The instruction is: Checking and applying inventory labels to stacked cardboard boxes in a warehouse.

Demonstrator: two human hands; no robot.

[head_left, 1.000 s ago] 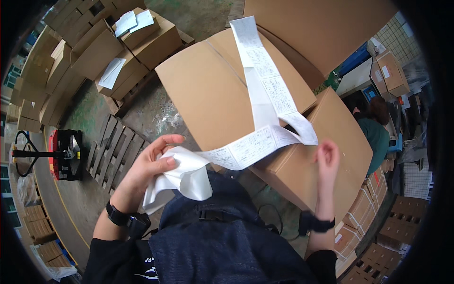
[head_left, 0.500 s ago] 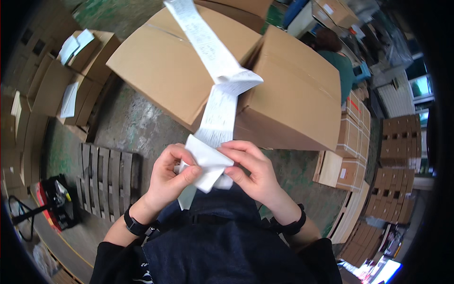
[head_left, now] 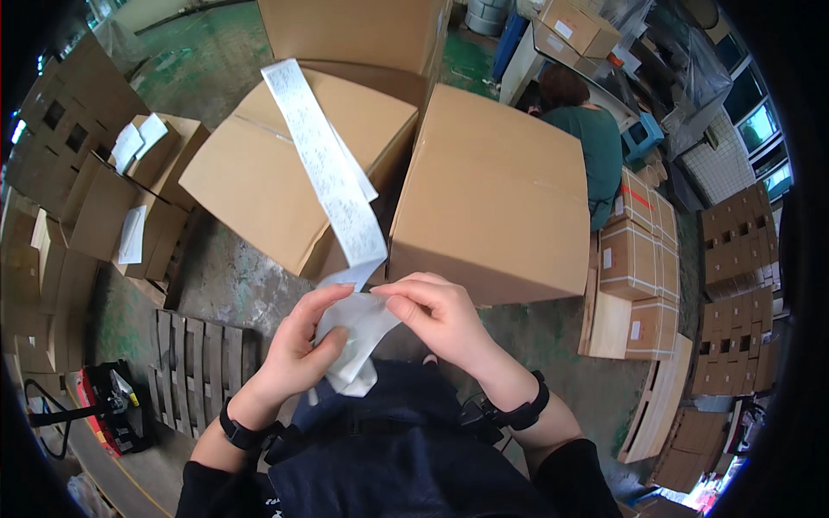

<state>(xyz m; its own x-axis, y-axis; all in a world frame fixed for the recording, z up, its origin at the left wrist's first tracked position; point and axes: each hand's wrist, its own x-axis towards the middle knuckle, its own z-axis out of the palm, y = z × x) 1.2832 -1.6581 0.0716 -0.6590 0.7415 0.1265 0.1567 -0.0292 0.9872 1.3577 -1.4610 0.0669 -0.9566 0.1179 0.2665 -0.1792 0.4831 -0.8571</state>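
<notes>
In front of my body, my left hand (head_left: 298, 345) closes round a crumpled white bunch of a long paper strip (head_left: 321, 160), its thumb pressed onto the blank side. With thumb and fingertips, my right hand (head_left: 440, 319) pinches the upper right edge of the same paper. From my hands the strip runs up and away, its printed side showing, over a large brown carton (head_left: 237, 186) on the left. A second large carton (head_left: 492, 198) stands to its right, a dark gap between the two. My right fingertips partly hide the pinched edge.
Behind stands another tall carton (head_left: 350, 30). Wooden pallet (head_left: 199, 371) and a red-black tool container (head_left: 112, 406) lie on the floor at left. Stacked cartons (head_left: 155, 173) with papers line the left side; strapped boxes (head_left: 635, 250) the right. A person (head_left: 596, 142) in green is beyond the right carton.
The strip's folded middle on the cartons has straightened out toward my hands. My right hand has shifted up slightly along the paper's edge. The view has tilted, showing more of the far floor.
</notes>
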